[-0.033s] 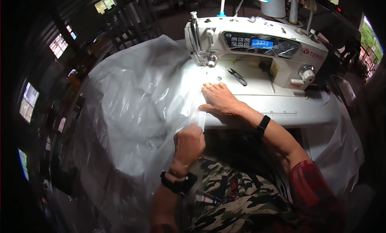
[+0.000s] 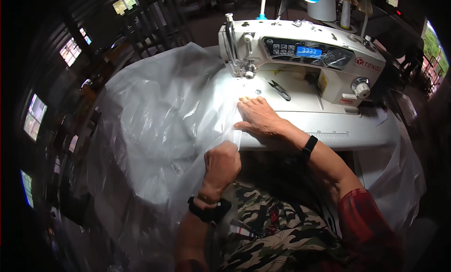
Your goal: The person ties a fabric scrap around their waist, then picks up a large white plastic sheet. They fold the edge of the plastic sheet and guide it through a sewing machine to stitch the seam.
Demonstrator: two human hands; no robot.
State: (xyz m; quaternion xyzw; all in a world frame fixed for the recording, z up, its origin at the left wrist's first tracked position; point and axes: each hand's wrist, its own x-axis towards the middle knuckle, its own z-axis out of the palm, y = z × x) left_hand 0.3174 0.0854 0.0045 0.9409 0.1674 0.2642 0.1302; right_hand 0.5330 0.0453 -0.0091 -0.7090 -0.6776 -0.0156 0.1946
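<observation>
We see the fingers of the left hand curled tightly into a fist, knuckles uppermost, closed on the edge of a translucent plastic sheet; just what lies inside the fist is hidden from us. The fingers of the right hand lie stretched out and close together, with the thumb spread apart from them toward the left. We see the fingertips resting at the sheet's right-hand border, on the white sewing table, though we cannot tell how firmly they press.

Between the two hands we make out a narrow strip of the sheet running along its edge. The rest of it spreads in creased, shiny folds over the left side of the table and hangs down beside the left forearm. At the wrists we find a dark band on the right and a bulkier black wristband on the left.

Beyond the right fingertips, dark thread snips lie on the table, with a small round metal piece near them. Above stands a white sewing machine, its needle end just past the right hand and its blue display lit. Behind it we see a white thread cone. Below the hands, camouflage cloth covers the lap.
</observation>
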